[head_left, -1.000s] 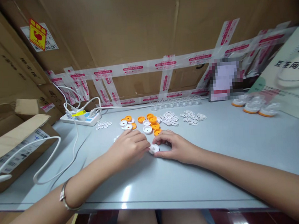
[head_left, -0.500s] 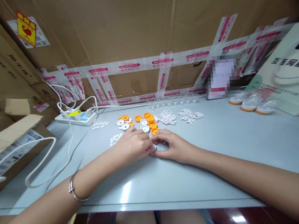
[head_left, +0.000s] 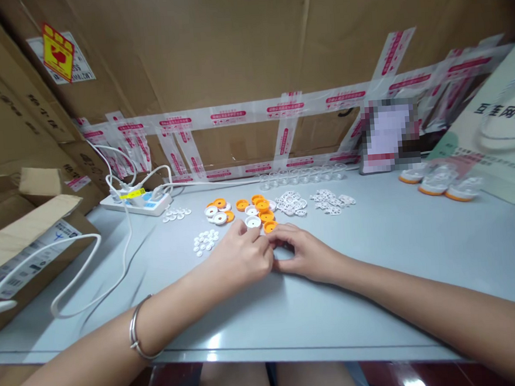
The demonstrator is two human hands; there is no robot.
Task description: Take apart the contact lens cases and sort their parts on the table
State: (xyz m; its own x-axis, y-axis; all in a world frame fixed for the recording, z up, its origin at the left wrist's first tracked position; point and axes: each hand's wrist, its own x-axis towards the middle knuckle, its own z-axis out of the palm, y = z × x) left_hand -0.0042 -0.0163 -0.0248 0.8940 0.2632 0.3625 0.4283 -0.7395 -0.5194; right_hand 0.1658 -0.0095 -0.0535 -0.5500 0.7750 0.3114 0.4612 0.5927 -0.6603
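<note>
Cardboard [head_left: 230, 54] backs my pale tabletop [head_left: 358, 315]. Nearer me than the orange cups [head_left: 267, 216], the left hand [head_left: 244, 255] curls against the loosely arched right hand [head_left: 306, 253]; their grip I can't tell. Beside those cups, the white cup [head_left: 253, 222] seems light, stiff; I'd pinch its rim.

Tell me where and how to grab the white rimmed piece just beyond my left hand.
Probably pinch the white rimmed piece by its raised rim at the left edge, coming from above and the left. It lies open side up, so the rim offers a thin edge, while orange pieces crowd its right side and your left hand partly hides the near edge.
</note>
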